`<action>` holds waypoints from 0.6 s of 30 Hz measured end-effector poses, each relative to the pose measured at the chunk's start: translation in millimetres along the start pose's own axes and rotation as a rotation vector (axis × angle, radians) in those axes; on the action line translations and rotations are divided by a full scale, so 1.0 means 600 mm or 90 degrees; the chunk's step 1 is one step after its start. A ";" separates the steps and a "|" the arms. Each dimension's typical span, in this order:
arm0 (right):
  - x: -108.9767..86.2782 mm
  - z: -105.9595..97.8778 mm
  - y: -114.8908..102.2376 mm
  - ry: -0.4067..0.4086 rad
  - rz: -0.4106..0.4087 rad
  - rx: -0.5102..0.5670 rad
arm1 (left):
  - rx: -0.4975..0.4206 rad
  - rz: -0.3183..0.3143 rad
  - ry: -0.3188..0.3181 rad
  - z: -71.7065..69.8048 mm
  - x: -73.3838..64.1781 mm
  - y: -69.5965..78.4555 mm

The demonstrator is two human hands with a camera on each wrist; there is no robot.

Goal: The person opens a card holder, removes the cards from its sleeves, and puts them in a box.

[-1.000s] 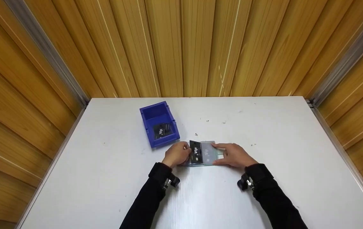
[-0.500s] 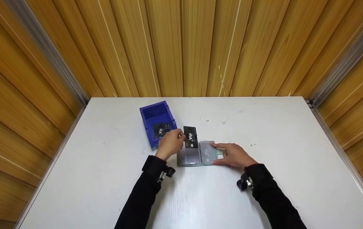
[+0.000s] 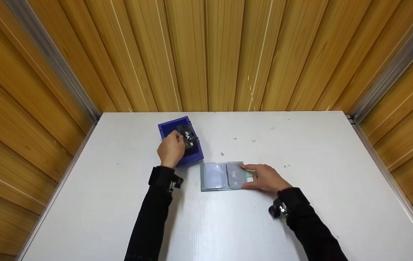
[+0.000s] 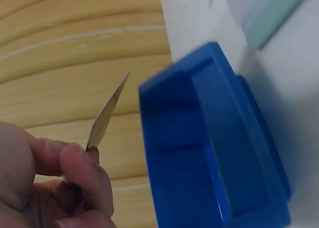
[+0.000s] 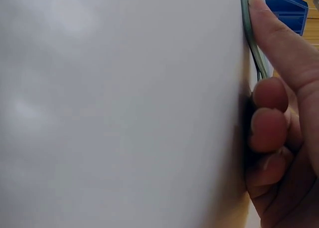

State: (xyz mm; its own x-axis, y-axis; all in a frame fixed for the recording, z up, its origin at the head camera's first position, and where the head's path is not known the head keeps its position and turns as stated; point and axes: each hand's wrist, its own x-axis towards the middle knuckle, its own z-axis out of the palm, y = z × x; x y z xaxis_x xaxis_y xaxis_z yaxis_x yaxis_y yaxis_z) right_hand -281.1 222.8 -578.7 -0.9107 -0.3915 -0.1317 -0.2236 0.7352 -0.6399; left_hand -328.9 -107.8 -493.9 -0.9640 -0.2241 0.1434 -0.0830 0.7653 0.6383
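Observation:
My left hand point(image 3: 171, 148) pinches a black card marked "Vip" point(image 3: 186, 137), held over the blue plastic bin point(image 3: 196, 158). Seen nearly edge-on in the left wrist view, the card point(image 4: 107, 118) sticks up from between fingers and thumb, beside the bin point(image 4: 244, 153). A clear-paged card holder point(image 3: 214, 175) with a greenish edge lies spread on the table. Its right side shows a greyed "Vip" card through the plastic; the left side looks pale. My right hand point(image 3: 264, 177) grips the holder's right end, thumb at the near edge and index finger at the far one.
The white table point(image 3: 318, 145) has small scuff marks behind the holder. Wood-patterned panels point(image 3: 224, 54) wall it in at the back and both sides. The left hand and card cover much of the bin's inside in the head view.
My left hand has lifted the "Vip" card off the left side of the holder and carried it up and left to the bin. The right hand and holder have stayed put.

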 end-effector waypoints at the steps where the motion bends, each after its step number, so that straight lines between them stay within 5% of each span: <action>1: 0.000 0.000 0.000 0.001 0.000 -0.001 | 0.003 -0.005 0.004 0.001 0.003 -0.005; 8: 0.001 0.001 0.000 -0.001 0.005 0.001 | 0.073 -0.010 -0.003 0.011 0.015 -0.028; 18: -0.001 0.001 -0.003 -0.002 0.025 -0.007 | 0.295 0.016 -0.105 0.026 0.030 -0.014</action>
State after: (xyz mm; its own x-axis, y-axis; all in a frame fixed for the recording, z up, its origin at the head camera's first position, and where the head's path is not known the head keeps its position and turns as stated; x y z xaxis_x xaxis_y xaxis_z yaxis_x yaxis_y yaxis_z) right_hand -280.1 221.4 -578.0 -0.9177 -0.3639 -0.1592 -0.1914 0.7564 -0.6254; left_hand -349.7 -109.1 -508.4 -0.9913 -0.1317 0.0087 -0.1263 0.9656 0.2273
